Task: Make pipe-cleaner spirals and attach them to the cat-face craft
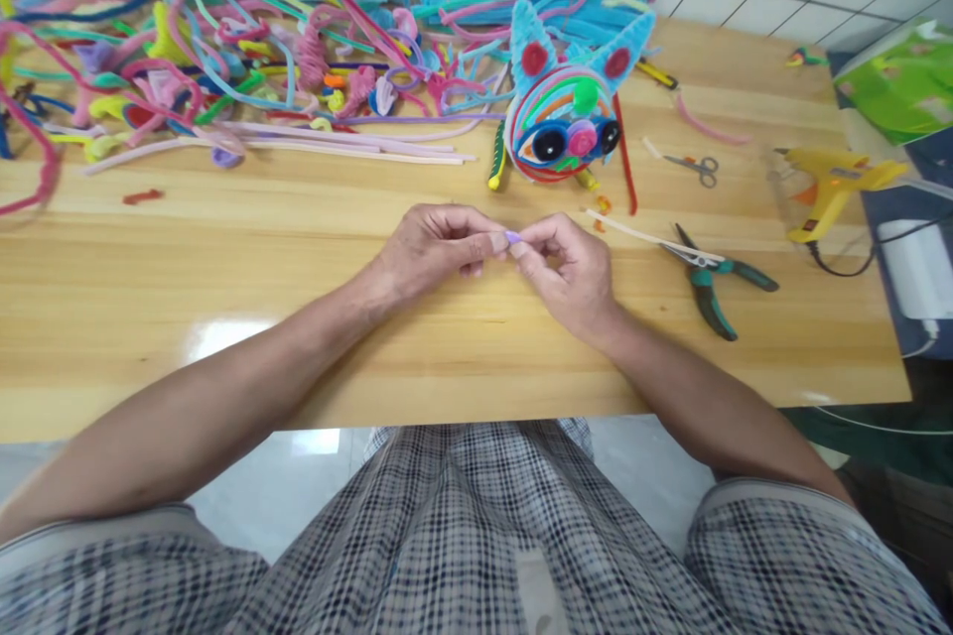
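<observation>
Both of my hands meet above the middle of the wooden table (335, 347). Between the fingertips of my left hand (451, 243) and my right hand (566, 263) is a small purple piece of pipe cleaner (513, 237), pinched from both sides. Most of that piece is covered by the fingers. Just beyond the hands stands a colourful pipe-cleaner animal head (564, 124) with blue pointed ears, large black eyes and a pink nose. A pale pipe cleaner (632, 230) lies to the right of my right hand, its end over the pliers.
Pliers with green-black handles (707, 278) lie open on the right, near small scissors (700, 169) and a yellow glue gun (838, 184) with its cord. A large heap of pipe cleaners (245, 40) spreads along the back left. A green package (900, 84) sits at the far right.
</observation>
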